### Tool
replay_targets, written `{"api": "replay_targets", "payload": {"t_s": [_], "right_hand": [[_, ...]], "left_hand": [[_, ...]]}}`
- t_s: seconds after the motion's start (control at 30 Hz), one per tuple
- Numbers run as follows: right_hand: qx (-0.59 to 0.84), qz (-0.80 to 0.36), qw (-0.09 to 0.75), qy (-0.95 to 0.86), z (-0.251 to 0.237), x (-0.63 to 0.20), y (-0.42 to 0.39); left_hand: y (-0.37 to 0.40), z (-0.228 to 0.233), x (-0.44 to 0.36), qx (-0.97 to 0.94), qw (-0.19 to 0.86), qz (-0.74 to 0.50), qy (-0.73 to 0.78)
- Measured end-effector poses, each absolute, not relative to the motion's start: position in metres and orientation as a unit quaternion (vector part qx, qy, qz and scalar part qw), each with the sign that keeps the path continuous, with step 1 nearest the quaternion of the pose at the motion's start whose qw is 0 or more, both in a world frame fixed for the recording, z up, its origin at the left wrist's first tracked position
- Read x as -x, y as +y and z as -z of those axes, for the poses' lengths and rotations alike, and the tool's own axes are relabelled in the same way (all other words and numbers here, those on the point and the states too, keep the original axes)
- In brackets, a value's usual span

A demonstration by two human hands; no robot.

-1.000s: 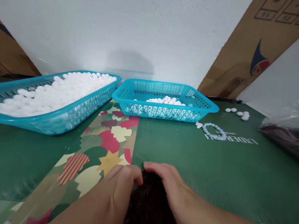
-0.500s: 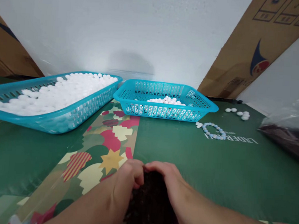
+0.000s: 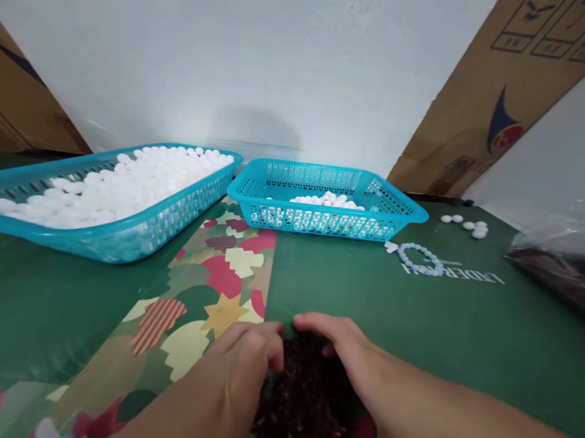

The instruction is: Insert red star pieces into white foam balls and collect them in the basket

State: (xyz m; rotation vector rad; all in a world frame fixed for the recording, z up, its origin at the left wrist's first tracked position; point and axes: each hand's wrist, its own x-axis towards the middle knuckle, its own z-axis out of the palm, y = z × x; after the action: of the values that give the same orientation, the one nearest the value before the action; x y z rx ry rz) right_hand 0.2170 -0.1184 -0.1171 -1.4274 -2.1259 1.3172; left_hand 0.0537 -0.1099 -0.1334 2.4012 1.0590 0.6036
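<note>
Between my two hands, low in the middle of the head view, lies a loose bundle of dark brown, shiny shredded strands point(image 3: 305, 397). My left hand point(image 3: 250, 356) curls round its left side, with the knuckles up and the fingertips turned in. From the right, my right hand point(image 3: 357, 364) cups the same bundle, its fingers bent over the far edge. A small gap separates the fingertips of the two hands. The undersides of both hands and some fingers are hidden. A pinkish-red patch shows at the bundle's lower edge.
A blue basket point(image 3: 121, 230) full of white egg-shaped pieces stands at left. Behind my hands, another blue basket point(image 3: 322, 224) holds fewer. A beaded bracelet point(image 3: 422, 269), several loose white pieces point(image 3: 467, 224) and a clear bag of dark material point(image 3: 564, 271) lie at right. Cardboard point(image 3: 459, 124) leans behind.
My hands have moved slightly apart at the fingertips, and more of the dark strands shows between them. The view has shifted a little; baskets and bracelet stay in place.
</note>
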Motion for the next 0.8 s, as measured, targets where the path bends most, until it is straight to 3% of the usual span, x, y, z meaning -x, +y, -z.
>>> {"api": "replay_targets", "payload": {"t_s": [0.37, 0.8], "right_hand": [[0.488, -0.441, 0.128, -0.742, 0.115, -0.217, -0.117], [0.459, -0.441, 0.142, -0.758, 0.113, -0.219, -0.118]], "left_hand": [[-0.110, 0.129, -0.060, -0.845, 0.271, -0.156, 0.433], [-0.112, 0.140, -0.054, -0.828, 0.272, -0.262, 0.415]]}}
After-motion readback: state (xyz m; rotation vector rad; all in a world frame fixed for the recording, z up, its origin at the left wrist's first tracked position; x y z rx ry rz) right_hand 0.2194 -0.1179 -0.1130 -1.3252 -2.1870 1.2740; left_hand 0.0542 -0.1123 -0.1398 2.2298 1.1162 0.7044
